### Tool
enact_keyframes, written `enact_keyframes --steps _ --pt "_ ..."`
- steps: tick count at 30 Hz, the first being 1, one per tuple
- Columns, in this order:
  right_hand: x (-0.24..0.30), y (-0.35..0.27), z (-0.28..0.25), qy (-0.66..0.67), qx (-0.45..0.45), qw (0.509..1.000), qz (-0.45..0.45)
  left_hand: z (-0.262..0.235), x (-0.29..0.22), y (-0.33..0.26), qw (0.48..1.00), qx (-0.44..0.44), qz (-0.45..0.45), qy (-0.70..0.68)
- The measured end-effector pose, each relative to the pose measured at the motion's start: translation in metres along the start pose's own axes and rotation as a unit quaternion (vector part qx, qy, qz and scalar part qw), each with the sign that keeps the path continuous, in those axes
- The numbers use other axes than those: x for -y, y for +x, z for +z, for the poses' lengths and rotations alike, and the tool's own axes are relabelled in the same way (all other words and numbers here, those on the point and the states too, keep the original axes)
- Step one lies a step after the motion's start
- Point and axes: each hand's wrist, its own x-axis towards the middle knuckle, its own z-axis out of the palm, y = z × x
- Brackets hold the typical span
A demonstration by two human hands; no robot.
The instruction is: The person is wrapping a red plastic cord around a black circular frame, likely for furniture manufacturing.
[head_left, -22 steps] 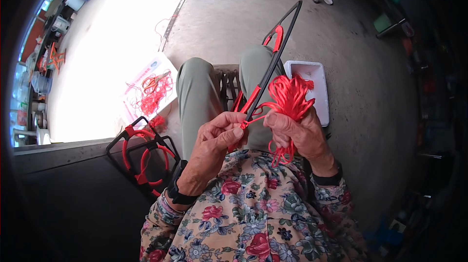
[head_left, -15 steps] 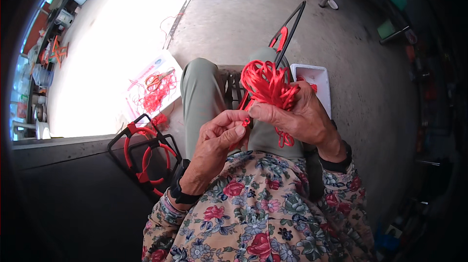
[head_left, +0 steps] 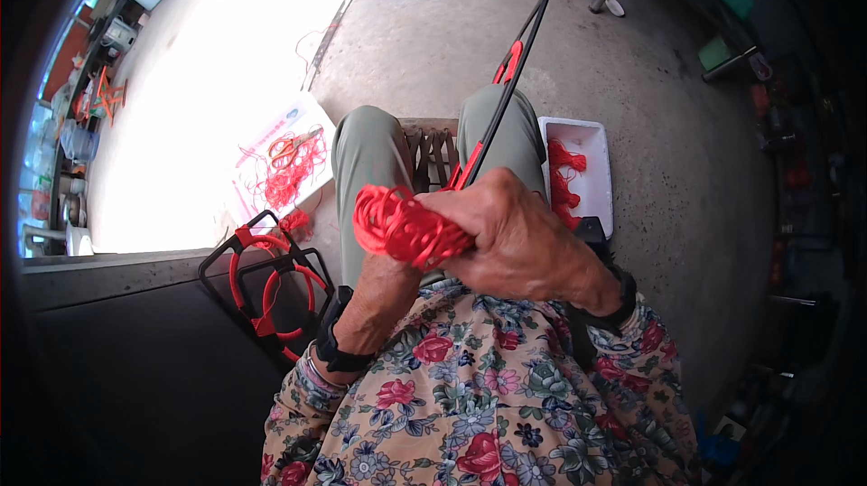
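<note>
A looped bundle of red cord [head_left: 397, 226] is gripped in my right hand [head_left: 519, 238], its fingers wrapped round it above my lap. My left hand [head_left: 390, 276] lies under the bundle; its fingers are hidden, and only the back of the hand near the wrist shows. Rising between my knees, a black wire frame [head_left: 528, 34] carries red cord wound along part of it. Where that frame meets the hands is covered by my right hand.
On the floor at left, a white sheet or box lid [head_left: 312, 120] holds tangled red cord and orange-handled scissors [head_left: 287, 154]. Black frames with red-wrapped rings [head_left: 271, 292] lean beside my left knee. A white foam box [head_left: 591, 161] with red cord stands at right.
My right hand has swung left and down with the cord bundle, now over my left hand. The black frame has tipped slightly left. More of the foam box shows.
</note>
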Motion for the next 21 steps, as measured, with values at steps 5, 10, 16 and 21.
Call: enact_keyframes --steps 5,10,16,21 --pt "0.015 -0.030 0.028 -0.055 -0.056 0.995 -0.058 0.007 -0.025 0.004 0.983 0.075 -0.083 -0.142" --pt "0.015 -0.058 0.048 0.021 -0.033 0.998 -0.053 0.008 -0.027 0.007 0.988 0.083 -0.079 -0.104" --pt "0.013 -0.051 0.055 0.012 -0.039 0.996 -0.073 0.014 -0.035 0.004 0.980 0.109 -0.130 -0.102" --pt "0.018 -0.040 0.058 0.011 -0.028 0.996 -0.088 0.019 -0.026 0.003 0.971 0.091 -0.155 -0.156"
